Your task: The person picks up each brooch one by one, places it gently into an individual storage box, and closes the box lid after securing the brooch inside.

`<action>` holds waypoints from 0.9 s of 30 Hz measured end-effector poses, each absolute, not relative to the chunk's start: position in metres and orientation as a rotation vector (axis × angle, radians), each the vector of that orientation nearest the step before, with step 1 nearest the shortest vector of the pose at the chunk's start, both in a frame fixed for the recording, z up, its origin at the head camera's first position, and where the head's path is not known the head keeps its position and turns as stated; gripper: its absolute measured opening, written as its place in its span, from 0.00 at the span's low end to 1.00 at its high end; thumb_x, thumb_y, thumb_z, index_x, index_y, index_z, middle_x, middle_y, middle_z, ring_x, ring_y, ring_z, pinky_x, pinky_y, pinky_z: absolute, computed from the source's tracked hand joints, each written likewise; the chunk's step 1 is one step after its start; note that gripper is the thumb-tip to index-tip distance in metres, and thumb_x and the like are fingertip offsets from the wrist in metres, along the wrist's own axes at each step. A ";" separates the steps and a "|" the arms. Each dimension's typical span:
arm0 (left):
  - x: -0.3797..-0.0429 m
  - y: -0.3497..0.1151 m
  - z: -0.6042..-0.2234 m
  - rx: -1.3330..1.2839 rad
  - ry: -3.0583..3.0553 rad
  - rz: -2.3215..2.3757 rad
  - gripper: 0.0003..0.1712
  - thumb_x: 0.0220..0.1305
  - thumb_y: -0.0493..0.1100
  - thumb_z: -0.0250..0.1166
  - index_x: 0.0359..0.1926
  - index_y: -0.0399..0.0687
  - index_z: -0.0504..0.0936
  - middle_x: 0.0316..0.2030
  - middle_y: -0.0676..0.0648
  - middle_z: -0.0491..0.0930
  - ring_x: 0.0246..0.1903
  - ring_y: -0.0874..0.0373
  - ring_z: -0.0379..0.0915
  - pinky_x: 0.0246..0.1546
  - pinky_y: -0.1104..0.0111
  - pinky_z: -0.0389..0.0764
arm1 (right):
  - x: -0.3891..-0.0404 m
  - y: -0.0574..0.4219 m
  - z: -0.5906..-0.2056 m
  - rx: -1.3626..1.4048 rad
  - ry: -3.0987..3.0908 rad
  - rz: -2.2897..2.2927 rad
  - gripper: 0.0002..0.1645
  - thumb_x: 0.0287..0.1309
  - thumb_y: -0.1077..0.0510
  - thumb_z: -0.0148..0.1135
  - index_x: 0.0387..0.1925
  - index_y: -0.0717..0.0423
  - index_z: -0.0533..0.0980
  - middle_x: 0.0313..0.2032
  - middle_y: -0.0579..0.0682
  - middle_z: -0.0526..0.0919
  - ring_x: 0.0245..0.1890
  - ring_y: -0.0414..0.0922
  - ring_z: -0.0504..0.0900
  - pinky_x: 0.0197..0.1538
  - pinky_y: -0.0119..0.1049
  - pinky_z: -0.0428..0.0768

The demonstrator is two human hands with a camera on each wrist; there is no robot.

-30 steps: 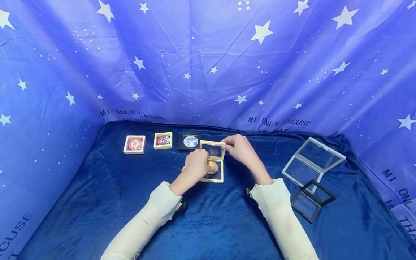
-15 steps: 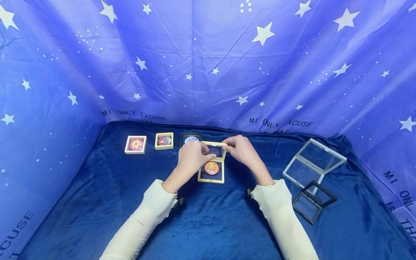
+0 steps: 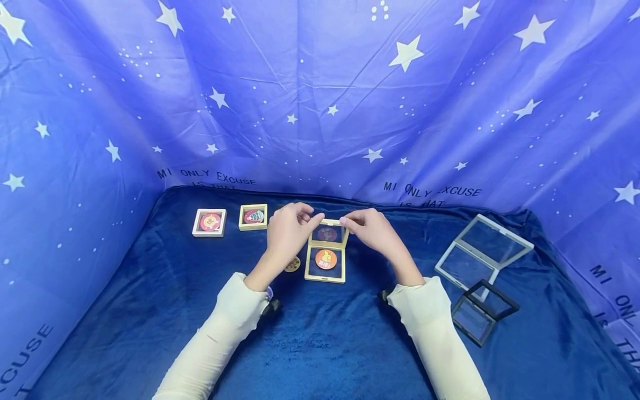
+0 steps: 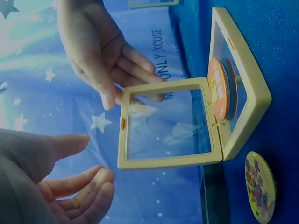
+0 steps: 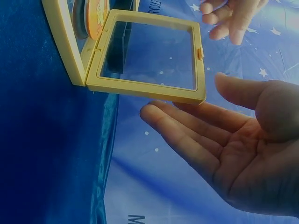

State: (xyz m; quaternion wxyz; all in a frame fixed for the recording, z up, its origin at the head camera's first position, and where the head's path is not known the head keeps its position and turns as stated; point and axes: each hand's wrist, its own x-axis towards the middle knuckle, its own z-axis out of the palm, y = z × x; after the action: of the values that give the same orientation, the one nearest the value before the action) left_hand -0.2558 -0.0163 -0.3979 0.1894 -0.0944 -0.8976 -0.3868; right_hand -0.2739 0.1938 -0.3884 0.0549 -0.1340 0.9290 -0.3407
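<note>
A cream display frame (image 3: 325,264) stands on the cloth with its clear lid (image 4: 166,123) hinged upright. On the film of its base lies an orange round badge (image 3: 326,259) with a yellow thumbs-up. My left hand (image 3: 290,230) is just off the lid's upper left corner, thumb and fingers apart with nothing between them. At the opposite side, my right hand (image 3: 372,225) has its fingers behind the lid's edge, touching or almost touching it; its thumb (image 5: 233,88) is clear of the frame. A patterned round badge (image 4: 260,186) lies beside the base, partly covered by my left hand in the head view.
To the left sit a white frame (image 3: 209,223) with a red badge and a cream frame (image 3: 253,217) with a tree badge. A black frame (image 5: 119,46) is mostly hidden behind my left hand. Far right are opened grey (image 3: 470,266) and black (image 3: 472,319) frames.
My left hand has drawn back from the orange badge and risen to the lid's upper left corner, uncovering the badge. The patterned badge now shows. My right hand stays near the lid.
</note>
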 end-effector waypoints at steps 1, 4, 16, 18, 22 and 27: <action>-0.257 -0.017 -0.398 -0.248 -2.537 -1.108 0.19 0.63 0.53 0.72 0.42 0.41 0.89 0.32 0.45 0.88 0.32 0.54 0.84 0.35 0.61 0.82 | -0.274 0.194 -0.388 -0.397 2.807 -1.040 0.23 0.75 0.47 0.56 0.58 0.59 0.82 0.50 0.59 0.87 0.49 0.54 0.86 0.56 0.54 0.81; -0.260 -0.020 -0.399 -0.211 -2.589 -1.171 0.22 0.66 0.54 0.69 0.47 0.39 0.88 0.36 0.42 0.89 0.36 0.51 0.86 0.41 0.57 0.84 | -0.275 0.195 -0.389 -0.363 2.758 -1.056 0.26 0.75 0.45 0.54 0.60 0.60 0.80 0.51 0.61 0.87 0.50 0.55 0.85 0.56 0.53 0.81; -0.268 -0.027 -0.407 -0.207 -2.731 -1.297 0.25 0.74 0.57 0.60 0.47 0.40 0.89 0.39 0.41 0.90 0.36 0.49 0.85 0.43 0.56 0.82 | -0.282 0.195 -0.399 -0.193 2.513 -1.202 0.36 0.79 0.42 0.45 0.64 0.70 0.74 0.59 0.68 0.81 0.59 0.62 0.82 0.62 0.52 0.79; -0.269 -0.027 -0.409 -0.201 -2.741 -1.305 0.24 0.74 0.57 0.60 0.46 0.40 0.90 0.33 0.42 0.89 0.31 0.51 0.82 0.38 0.60 0.80 | -0.282 0.194 -0.400 -0.193 2.500 -1.207 0.37 0.79 0.41 0.44 0.64 0.70 0.73 0.59 0.69 0.81 0.59 0.63 0.82 0.62 0.52 0.79; -0.272 -0.027 -0.413 -0.209 -2.756 -1.319 0.25 0.74 0.57 0.60 0.31 0.42 0.88 0.15 0.51 0.71 0.19 0.58 0.67 0.27 0.68 0.67 | -0.282 0.194 -0.399 -0.188 2.480 -1.213 0.38 0.79 0.40 0.42 0.64 0.70 0.73 0.60 0.70 0.80 0.59 0.63 0.82 0.62 0.53 0.79; -0.274 -0.028 -0.417 -0.235 -2.755 -1.357 0.33 0.74 0.58 0.59 0.14 0.49 0.62 0.12 0.56 0.54 0.13 0.61 0.50 0.21 0.70 0.55 | -0.281 0.194 -0.399 -0.175 2.470 -1.201 0.39 0.79 0.39 0.40 0.65 0.71 0.73 0.60 0.70 0.80 0.59 0.63 0.82 0.62 0.53 0.78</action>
State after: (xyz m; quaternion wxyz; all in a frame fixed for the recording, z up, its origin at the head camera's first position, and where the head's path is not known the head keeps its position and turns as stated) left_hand -0.2737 -0.0278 -0.4169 0.0308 -0.0763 -0.8940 -0.4405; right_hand -0.2814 0.1935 -0.3986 0.1936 -0.0623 0.8805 -0.4281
